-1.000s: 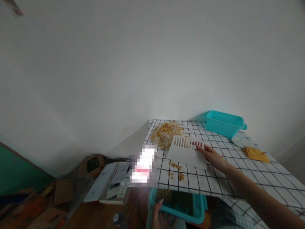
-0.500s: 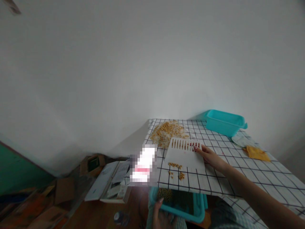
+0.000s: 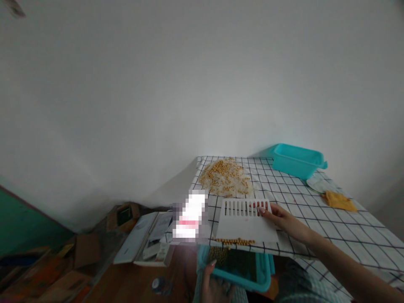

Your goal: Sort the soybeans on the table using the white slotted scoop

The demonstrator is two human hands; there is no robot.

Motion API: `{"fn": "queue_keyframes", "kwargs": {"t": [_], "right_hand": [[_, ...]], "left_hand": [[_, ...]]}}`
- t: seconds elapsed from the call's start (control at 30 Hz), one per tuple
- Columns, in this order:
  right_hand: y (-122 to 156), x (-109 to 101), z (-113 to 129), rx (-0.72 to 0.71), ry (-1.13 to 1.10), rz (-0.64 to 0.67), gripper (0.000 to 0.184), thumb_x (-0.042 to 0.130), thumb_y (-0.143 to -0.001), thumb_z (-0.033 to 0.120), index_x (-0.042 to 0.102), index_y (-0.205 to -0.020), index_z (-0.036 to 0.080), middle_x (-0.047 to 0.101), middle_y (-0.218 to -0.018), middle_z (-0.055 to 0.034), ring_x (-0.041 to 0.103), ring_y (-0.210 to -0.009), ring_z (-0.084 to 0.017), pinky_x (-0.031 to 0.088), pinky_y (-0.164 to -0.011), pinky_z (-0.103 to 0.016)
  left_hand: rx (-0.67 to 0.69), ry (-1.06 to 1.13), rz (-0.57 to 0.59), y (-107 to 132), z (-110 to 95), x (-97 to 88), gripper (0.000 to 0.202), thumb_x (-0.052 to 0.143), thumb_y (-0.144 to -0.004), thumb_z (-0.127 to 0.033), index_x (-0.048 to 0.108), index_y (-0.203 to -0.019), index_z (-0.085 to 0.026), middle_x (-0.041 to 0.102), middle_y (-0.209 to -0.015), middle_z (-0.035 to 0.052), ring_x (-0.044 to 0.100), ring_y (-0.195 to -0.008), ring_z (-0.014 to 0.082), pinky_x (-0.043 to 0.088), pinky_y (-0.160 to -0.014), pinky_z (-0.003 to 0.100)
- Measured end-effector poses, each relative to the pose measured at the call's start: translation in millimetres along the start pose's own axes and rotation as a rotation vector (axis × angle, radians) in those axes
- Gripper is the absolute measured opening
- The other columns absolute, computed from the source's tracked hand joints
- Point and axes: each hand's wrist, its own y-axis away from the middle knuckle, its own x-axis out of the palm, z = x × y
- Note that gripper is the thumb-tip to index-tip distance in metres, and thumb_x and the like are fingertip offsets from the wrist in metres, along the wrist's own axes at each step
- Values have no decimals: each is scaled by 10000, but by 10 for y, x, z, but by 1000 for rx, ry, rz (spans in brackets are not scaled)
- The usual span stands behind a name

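My right hand [image 3: 280,219] grips the right end of a white flat board with a row of slots [image 3: 244,228], lying on the checked tablecloth. Along the board's near edge, small round gold beads [image 3: 235,242] are lined up by the table's front edge. Below that edge my left hand [image 3: 213,284] holds the rim of a teal plastic basin [image 3: 241,283], thumb over the side. More gold beads [image 3: 217,254] lie in the basin's left part. A wide pile of gold beads [image 3: 222,168], mixed with a whitish clear material, spreads behind the board.
Another teal basin [image 3: 295,162] stands at the back right against the wall [image 3: 176,105]. A yellow cloth [image 3: 340,200] and a whitish flat item [image 3: 319,184] lie near it. Opened boxes [image 3: 135,240] and a bottle [image 3: 159,286] are on the floor at left. A blurred bright patch covers the table's left edge.
My right hand has drawn the board toward the table's front edge, gathering the loose beads into a row at its near side. My left hand and the basin stay in place.
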Motion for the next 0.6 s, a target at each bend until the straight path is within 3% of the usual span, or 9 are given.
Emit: {"fn": "queue_keyframes", "kwargs": {"t": [0.17, 0.3, 0.43, 0.6], "right_hand": [[194, -20, -21, -13, 170, 31, 373, 569, -865, 526, 672, -981, 187, 689, -920, -50, 623, -791, -188, 519, -669, -281], [246, -46, -8, -58, 221, -24, 366, 543, -887, 515, 673, -1001, 193, 690, -964, -54, 621, -859, -203, 512, -745, -307], [152, -30, 23, -112, 162, -148, 401, 525, -889, 536, 660, -1071, 205, 689, -1050, -75, 611, -1004, -253, 484, -889, -393], [-43, 56, 11, -159, 87, -191, 408, 531, -881, 546, 651, -1109, 230, 690, -1091, -74, 613, -1043, -257, 471, -925, -417]], "left_hand": [[-3, -21, 23, -6, 0, -24, 486, 670, -682, -387, 557, -1137, -259, 702, -853, 59, 668, -766, 289, 476, -741, 416], [-17, 5, 37, 27, -3, -21, 412, 670, -676, -388, 567, -1059, -275, 697, -908, 64, 666, -766, 294, 463, -736, 432], [-23, 5, 47, 97, -6, 22, 365, 678, -662, -399, 583, -981, -249, 696, -941, 76, 667, -793, 290, 468, -730, 417], [-30, 24, 38, 122, -14, 33, 291, 661, -695, -362, 578, -950, -248, 698, -874, 67, 676, -761, 291, 484, -711, 423]]}}
